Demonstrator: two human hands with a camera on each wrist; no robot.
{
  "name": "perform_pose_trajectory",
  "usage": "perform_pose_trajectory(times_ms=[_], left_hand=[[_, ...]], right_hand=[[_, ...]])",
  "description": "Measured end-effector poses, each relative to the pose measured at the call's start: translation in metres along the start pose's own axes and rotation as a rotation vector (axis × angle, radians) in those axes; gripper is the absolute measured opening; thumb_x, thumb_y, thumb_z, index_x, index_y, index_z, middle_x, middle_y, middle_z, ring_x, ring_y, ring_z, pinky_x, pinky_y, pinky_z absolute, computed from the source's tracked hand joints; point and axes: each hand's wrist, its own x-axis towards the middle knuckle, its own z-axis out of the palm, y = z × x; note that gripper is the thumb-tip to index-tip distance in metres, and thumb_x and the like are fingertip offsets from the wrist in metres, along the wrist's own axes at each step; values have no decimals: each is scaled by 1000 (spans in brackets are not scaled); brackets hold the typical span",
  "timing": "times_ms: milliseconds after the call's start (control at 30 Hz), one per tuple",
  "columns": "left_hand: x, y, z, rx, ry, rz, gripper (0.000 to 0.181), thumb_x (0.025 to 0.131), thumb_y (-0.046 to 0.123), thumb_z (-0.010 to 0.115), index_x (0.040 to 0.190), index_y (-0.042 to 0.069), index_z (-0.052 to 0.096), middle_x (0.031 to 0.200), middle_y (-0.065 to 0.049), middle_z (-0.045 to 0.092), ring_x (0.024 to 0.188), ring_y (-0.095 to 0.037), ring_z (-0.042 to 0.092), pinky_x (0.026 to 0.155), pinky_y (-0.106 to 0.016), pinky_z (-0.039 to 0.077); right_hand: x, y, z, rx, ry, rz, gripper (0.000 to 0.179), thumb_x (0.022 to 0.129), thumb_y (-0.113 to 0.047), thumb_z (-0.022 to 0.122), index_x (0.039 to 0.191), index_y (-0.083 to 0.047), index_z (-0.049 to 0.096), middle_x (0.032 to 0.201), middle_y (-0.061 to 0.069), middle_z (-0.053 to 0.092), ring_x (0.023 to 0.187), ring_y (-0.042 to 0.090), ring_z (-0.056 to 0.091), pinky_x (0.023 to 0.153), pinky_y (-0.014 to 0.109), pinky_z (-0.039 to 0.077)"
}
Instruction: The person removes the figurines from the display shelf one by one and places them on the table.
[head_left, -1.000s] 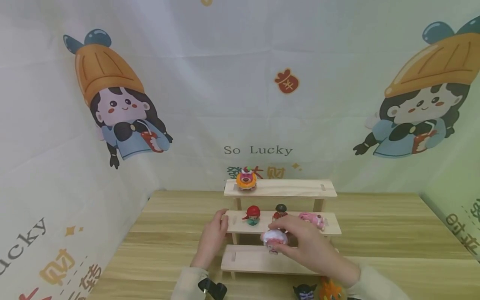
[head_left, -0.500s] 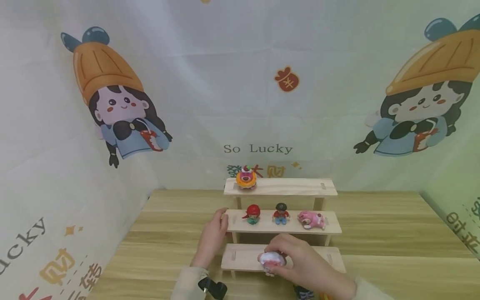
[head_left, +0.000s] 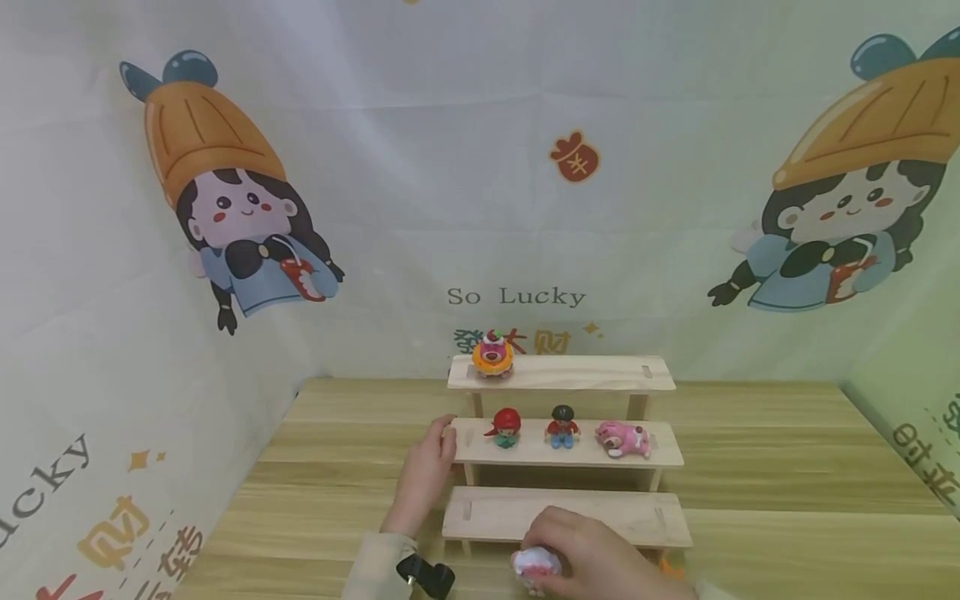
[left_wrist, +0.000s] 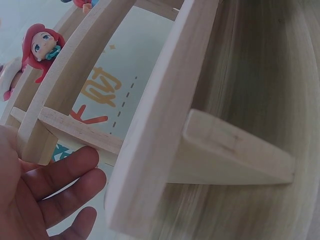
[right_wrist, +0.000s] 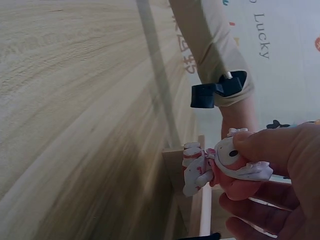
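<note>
My left hand [head_left: 426, 475] holds the left end of the middle shelf [head_left: 600, 454] of a stepped wooden display stand. In the left wrist view its other fingers [left_wrist: 70, 172] hang loosely below the plank. A small white-and-pink toy figure [head_left: 536, 563] with a hood and long ears is pinched between the thumb and fingers of my right hand [head_left: 588, 554], in front of the lowest shelf [head_left: 510, 512]. Seen from the right wrist, the figure [right_wrist: 199, 172] lies sideways, its feet pointing away from the palm.
On the middle shelf stand a red-haired figure [head_left: 507, 427] and a black-hatted figure [head_left: 562, 427], with a pink lying figure [head_left: 624, 439] beside them. A bear in an orange ring [head_left: 492, 358] sits on the top shelf [head_left: 585, 373]. Something orange [head_left: 671, 569] shows behind the right hand.
My right hand has carried the white-and-pink figure down and toward me, from before the middle shelf to in front of the lowest one. The left hand has stayed in place.
</note>
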Motion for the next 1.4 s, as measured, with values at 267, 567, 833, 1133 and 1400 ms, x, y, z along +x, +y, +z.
perform_pose_trajectory(times_ms=[267, 567, 833, 1133, 1400], left_hand=[[0, 0, 0, -21, 8, 16, 38, 102, 22, 41, 134, 3, 49, 92, -18, 70, 69, -25, 69, 63, -37, 49], [-2, 2, -1, -15, 8, 16, 39, 102, 23, 40, 134, 3, 50, 89, -16, 70, 67, -25, 68, 58, -34, 47], [-2, 2, -1, 3, 9, 11, 38, 102, 23, 41, 133, 3, 50, 89, -16, 70, 63, -18, 63, 56, -31, 43], [-2, 0, -1, -7, 9, 11, 38, 102, 23, 41, 133, 4, 50, 91, -16, 71, 66, -21, 66, 58, -33, 45], [-2, 1, -1, -5, 10, 15, 38, 102, 23, 41, 133, 4, 50, 91, -16, 71, 65, -20, 66, 57, -32, 44]], right_hand=[[-1, 6, 8, -29, -86, 63, 15, 89, -34, 66, 99, -23, 63, 97, -16, 58, 84, -5, 51, 75, 20, 47], [-2, 15, 19, -101, -58, -33, 16, 92, -34, 63, 98, -19, 63, 93, -14, 58, 78, -7, 49, 69, 15, 45], [-2, 18, 22, -114, -85, -30, 15, 92, -32, 62, 99, -19, 63, 93, -12, 58, 76, -7, 49, 67, 15, 44], [-1, 18, 23, -134, -104, 21, 16, 91, -32, 63, 99, -18, 62, 92, -12, 57, 73, -6, 47, 65, 16, 43], [-1, 16, 23, -152, -123, 45, 14, 90, -29, 64, 99, -20, 62, 93, -14, 57, 73, -6, 47, 65, 16, 44]])
